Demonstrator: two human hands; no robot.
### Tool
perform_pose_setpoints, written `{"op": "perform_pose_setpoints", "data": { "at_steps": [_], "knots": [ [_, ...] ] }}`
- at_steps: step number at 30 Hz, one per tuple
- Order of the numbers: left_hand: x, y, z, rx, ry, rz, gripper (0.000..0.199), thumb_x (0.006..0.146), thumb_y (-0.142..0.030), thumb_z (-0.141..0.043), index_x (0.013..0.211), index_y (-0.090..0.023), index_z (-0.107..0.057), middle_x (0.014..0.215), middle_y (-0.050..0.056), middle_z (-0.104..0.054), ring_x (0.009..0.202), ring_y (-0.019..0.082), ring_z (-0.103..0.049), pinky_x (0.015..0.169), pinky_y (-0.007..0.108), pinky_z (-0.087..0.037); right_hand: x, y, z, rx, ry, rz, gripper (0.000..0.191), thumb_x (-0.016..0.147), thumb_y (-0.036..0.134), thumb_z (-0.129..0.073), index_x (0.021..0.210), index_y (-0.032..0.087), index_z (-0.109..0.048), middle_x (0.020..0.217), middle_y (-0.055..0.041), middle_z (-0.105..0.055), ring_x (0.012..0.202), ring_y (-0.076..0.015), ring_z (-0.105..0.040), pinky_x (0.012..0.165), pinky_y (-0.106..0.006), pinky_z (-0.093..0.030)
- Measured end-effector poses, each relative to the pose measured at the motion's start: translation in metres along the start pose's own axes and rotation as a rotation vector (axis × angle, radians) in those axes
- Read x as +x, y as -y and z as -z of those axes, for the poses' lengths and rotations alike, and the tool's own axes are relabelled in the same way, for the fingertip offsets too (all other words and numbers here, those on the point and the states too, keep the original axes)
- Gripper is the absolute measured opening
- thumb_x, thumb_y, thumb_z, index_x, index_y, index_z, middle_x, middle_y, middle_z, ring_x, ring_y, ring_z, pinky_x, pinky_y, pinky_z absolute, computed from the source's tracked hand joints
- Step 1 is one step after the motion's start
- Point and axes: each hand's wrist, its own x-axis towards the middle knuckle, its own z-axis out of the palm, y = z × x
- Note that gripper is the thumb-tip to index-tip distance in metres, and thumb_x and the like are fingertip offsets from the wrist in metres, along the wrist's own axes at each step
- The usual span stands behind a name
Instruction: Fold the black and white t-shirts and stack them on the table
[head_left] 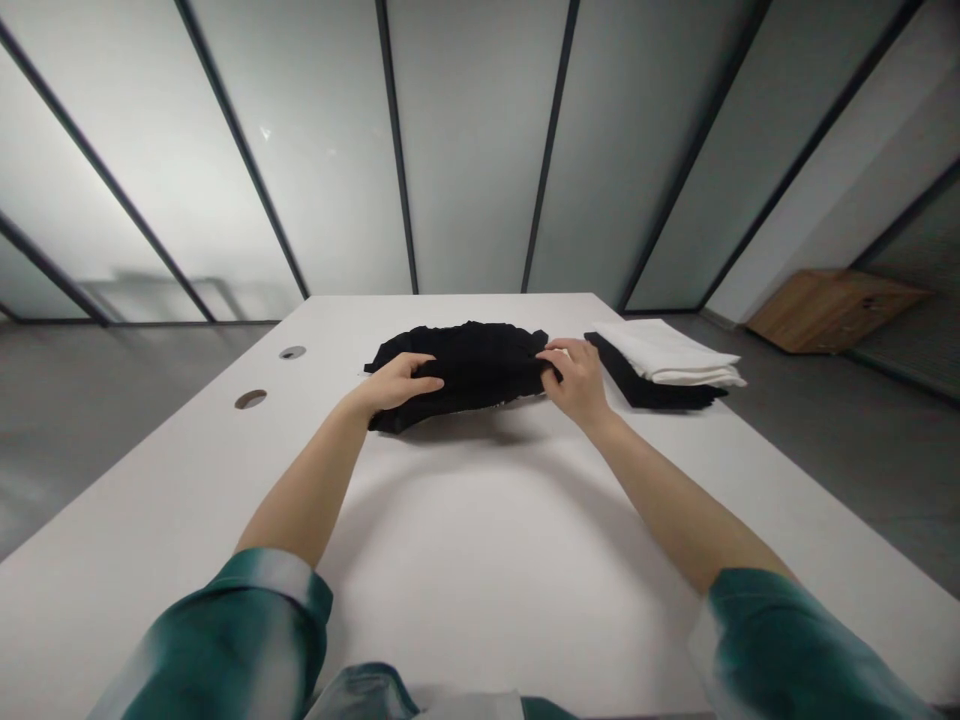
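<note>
Crumpled black cloth garment [469, 365] sits bunched on the far part of the white rectangular table [480, 560], long axis running L-R btw the hands. Left hand [397, 385] lies nearly flat on top, no real grip; right hand [577, 380] is at the right end, can't tell if pinching tbh. Right's nearer the folded white-and-black cloth stack [660, 352].

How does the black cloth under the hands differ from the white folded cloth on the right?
The black cloth lies bunched and crumpled; the white cloth is folded flat. The left hand and right hand touch the black cloth; neither touches the white one. Both are fabric, on the same white table.
</note>
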Motion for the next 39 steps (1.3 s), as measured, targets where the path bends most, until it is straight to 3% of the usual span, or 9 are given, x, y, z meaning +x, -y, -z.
{"op": "perform_pose_setpoints", "data": {
  "at_steps": [7,11,13,16,19,23,26,32,39],
  "knots": [
    [0.000,-0.003,0.014,-0.091,-0.044,-0.027,0.037,0.076,-0.050,-0.069,0.090,-0.016,-0.067,0.082,0.002,-0.067,0.077,0.019,-0.064,0.070,0.031,-0.051,0.028,0.015,0.019,0.326,0.165,-0.305,0.030,0.084,0.019,-0.042,0.092,0.019,-0.072,0.084,-0.0047,-0.071,0.082,-0.0222,-0.062,0.079,-0.035,-0.047],
    [-0.011,-0.003,0.036,-0.089,0.429,0.036,0.049,0.067,-0.051,-0.079,0.102,-0.018,-0.072,0.085,0.006,-0.073,0.079,0.022,-0.067,0.071,0.031,-0.053,0.021,0.006,0.044,0.589,0.780,-0.308,0.026,0.083,0.035,-0.060,0.098,0.017,-0.073,0.077,-0.0033,-0.070,0.072,-0.0188,-0.063,0.071,-0.031,-0.049],
    [-0.011,0.004,0.042,-0.138,0.512,0.070,0.060,0.070,-0.056,-0.076,0.115,-0.018,-0.069,0.091,0.010,-0.075,0.083,0.023,-0.069,0.075,0.033,-0.054,0.016,-0.002,0.049,0.721,0.977,-0.327,0.037,0.084,0.042,-0.064,0.110,0.016,-0.071,0.082,-0.0056,-0.072,0.074,-0.0185,-0.065,0.074,-0.032,-0.051],
    [-0.001,0.027,0.034,-0.054,0.268,0.146,0.061,0.082,-0.059,-0.061,0.126,-0.017,-0.062,0.106,0.013,-0.074,0.094,0.025,-0.070,0.085,0.038,-0.054,0.008,-0.009,0.034,0.629,0.839,-0.439,0.036,0.090,0.039,-0.060,0.117,0.017,-0.067,0.097,-0.0093,-0.074,0.088,-0.0197,-0.068,0.084,-0.033,-0.052],
    [0.016,0.058,0.008,0.309,0.022,0.298,0.063,0.084,-0.056,-0.056,0.132,-0.014,-0.058,0.126,0.017,-0.067,0.115,0.029,-0.064,0.099,0.041,-0.048,-0.002,-0.008,-0.001,0.338,0.726,-0.408,0.030,0.091,0.032,-0.059,0.117,0.020,-0.069,0.115,-0.0092,-0.072,0.106,-0.0222,-0.066,0.097,-0.035,-0.049],
    [0.029,0.091,-0.033,0.742,0.015,0.520,0.083,0.088,-0.064,-0.046,0.150,-0.009,-0.039,0.157,0.023,-0.034,0.145,0.040,-0.032,0.112,0.053,-0.034,-0.018,-0.003,-0.050,0.066,0.817,-0.233,0.049,0.095,0.040,-0.051,0.137,0.016,-0.058,0.147,-0.0147,-0.052,0.137,-0.0289,-0.046,0.114,-0.042,-0.035],
    [0.030,0.105,-0.052,0.880,0.004,0.588,0.084,0.092,-0.070,-0.027,0.156,-0.016,-0.029,0.164,0.019,-0.018,0.150,0.041,-0.015,0.113,0.066,-0.025,-0.024,-0.005,-0.070,-0.132,0.889,-0.307,0.066,0.098,0.053,-0.040,0.153,0.017,-0.040,0.162,-0.0147,-0.027,0.150,-0.0325,-0.023,0.119,-0.049,-0.023],
    [0.031,0.115,-0.052,0.923,0.037,0.500,0.085,0.092,-0.071,-0.018,0.158,-0.018,-0.024,0.165,0.017,-0.015,0.152,0.036,-0.013,0.117,0.062,-0.017,-0.031,-0.015,-0.069,-0.234,0.969,-0.386,0.071,0.099,0.059,-0.026,0.158,0.020,-0.027,0.166,-0.0113,-0.017,0.152,-0.0308,-0.014,0.121,-0.048,-0.015],
    [0.005,0.101,-0.065,0.985,0.068,0.449,0.083,0.094,-0.070,-0.015,0.158,-0.019,-0.024,0.165,0.016,-0.019,0.151,0.037,-0.017,0.116,0.062,-0.021,-0.079,0.015,-0.036,-0.290,0.987,-0.355,0.081,0.095,0.068,-0.021,0.159,0.019,-0.023,0.166,-0.0133,-0.015,0.152,-0.0337,-0.013,0.120,-0.052,-0.012]
  ]
}}
